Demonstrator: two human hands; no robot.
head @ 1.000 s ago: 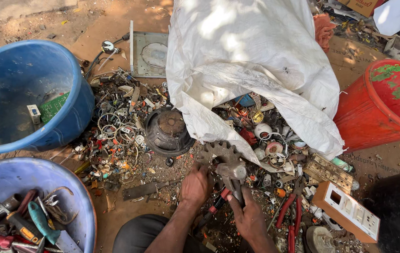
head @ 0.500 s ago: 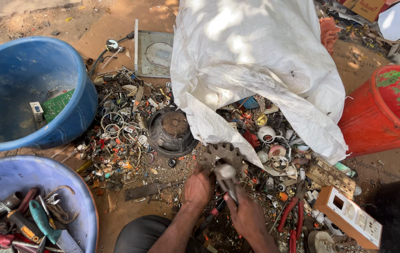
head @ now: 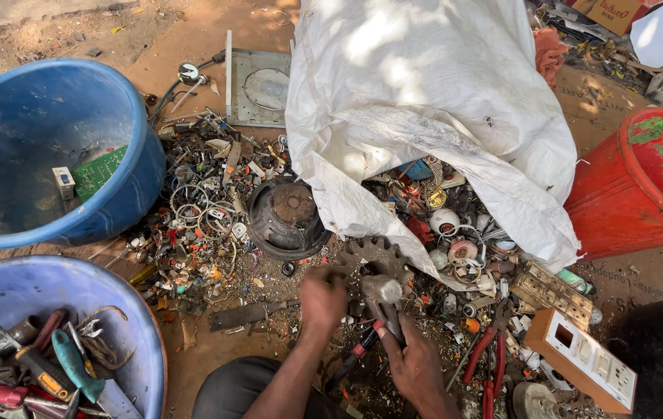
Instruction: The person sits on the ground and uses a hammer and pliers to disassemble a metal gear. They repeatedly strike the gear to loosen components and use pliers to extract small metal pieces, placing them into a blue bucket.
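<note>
outdoor scrap-sorting yard, worked straight on bare dirt ground [head: 215,31] with leaf shade over it. white woven sack [head: 425,116] spilling mixed metal and electrical junk: wire rings [head: 192,206], a round speaker frame [head: 289,217], a toothed gear [head: 378,260], a white switch panel [head: 584,357]. sorting tubs around the heap: blue tub [head: 52,155] holding a green circuit board [head: 98,172], lower blue basin [head: 122,310] full of hand tools, red drum [head: 642,186] to one side. flat metal plate [head: 258,85] and torn cardboard [head: 611,12] lying at the edges.
</note>
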